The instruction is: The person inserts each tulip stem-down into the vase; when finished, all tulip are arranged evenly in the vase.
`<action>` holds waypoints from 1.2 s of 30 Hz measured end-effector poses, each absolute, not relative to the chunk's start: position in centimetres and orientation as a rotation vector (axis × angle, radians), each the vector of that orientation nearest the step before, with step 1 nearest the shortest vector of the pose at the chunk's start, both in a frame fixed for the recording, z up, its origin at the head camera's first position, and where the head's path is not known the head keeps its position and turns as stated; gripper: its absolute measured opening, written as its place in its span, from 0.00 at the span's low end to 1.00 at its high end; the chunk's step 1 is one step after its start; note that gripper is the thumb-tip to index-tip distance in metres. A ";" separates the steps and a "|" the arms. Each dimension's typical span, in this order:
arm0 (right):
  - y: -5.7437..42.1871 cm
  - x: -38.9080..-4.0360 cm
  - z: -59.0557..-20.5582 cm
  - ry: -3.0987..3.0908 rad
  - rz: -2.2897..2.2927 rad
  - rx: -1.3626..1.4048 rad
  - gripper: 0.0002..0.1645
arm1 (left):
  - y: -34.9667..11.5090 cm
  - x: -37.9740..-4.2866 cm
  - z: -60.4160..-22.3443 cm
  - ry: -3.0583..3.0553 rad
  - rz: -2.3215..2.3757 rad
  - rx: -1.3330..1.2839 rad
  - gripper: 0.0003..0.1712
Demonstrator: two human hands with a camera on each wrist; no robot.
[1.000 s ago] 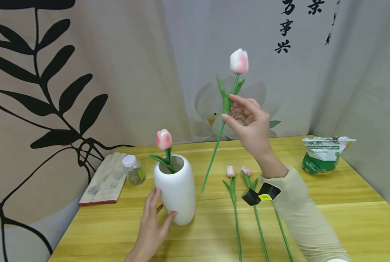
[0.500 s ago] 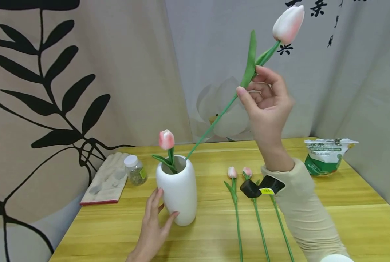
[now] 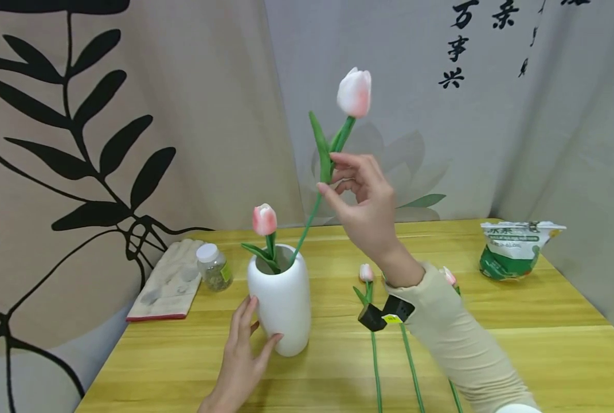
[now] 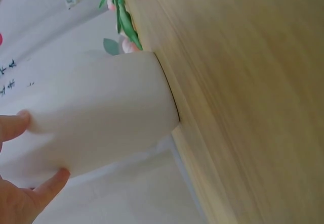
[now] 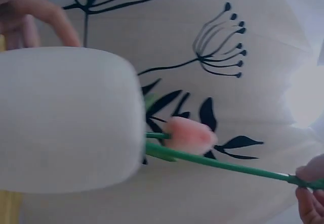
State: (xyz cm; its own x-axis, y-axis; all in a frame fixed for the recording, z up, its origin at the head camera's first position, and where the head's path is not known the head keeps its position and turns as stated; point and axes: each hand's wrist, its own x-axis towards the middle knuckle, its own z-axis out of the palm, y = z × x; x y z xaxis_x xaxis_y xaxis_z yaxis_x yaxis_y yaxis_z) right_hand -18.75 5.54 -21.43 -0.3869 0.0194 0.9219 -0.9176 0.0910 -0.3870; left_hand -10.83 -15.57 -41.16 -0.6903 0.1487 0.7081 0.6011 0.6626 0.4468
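Observation:
My right hand [image 3: 366, 206] pinches a pink-and-white tulip [image 3: 355, 94] by its leaves and upper stem, above and to the right of the white vase [image 3: 281, 310]. The stem slants down into the vase mouth, its lower end hidden inside. Another pink tulip [image 3: 264, 219] stands in the vase, leaves at the rim. Around the lower left side of the upright vase, my left hand [image 3: 241, 361] holds with thumb and fingers spread. In the left wrist view, fingertips [image 4: 23, 120] press on the vase wall. The right wrist view shows the green stem [image 5: 228, 167] running from the vase to the right fingers.
Several more tulips [image 3: 366, 272] lie on the wooden table [image 3: 544, 355], partly under my right forearm. Left of the vase stand a lidded jar [image 3: 214, 268] and a folded cloth [image 3: 166, 281]. A green-and-white bag [image 3: 515, 250] sits at the back right, before a curtain.
My right hand raised the tulip up and to the right, then brought it down and left. Its stem end has gone from beside the vase into the mouth. The left hand stays put.

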 end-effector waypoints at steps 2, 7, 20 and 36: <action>5.1 -18.9 -22.2 -1.586 1.392 0.938 0.21 | -15.6 -10.8 -41.2 -2.230 -0.906 -0.579 0.53; 3.9 -19.1 -24.6 -1.735 1.334 0.969 0.21 | -15.6 -10.8 -41.2 -2.233 -0.902 -0.578 0.52; 2.1 -18.5 -29.9 -1.862 1.185 1.033 0.13 | -15.6 -10.8 -41.2 -2.241 -0.887 -0.579 0.44; 2.4 -18.2 -31.3 -1.817 1.065 1.142 0.20 | -15.7 -10.8 -41.2 -2.259 -0.900 -0.586 0.50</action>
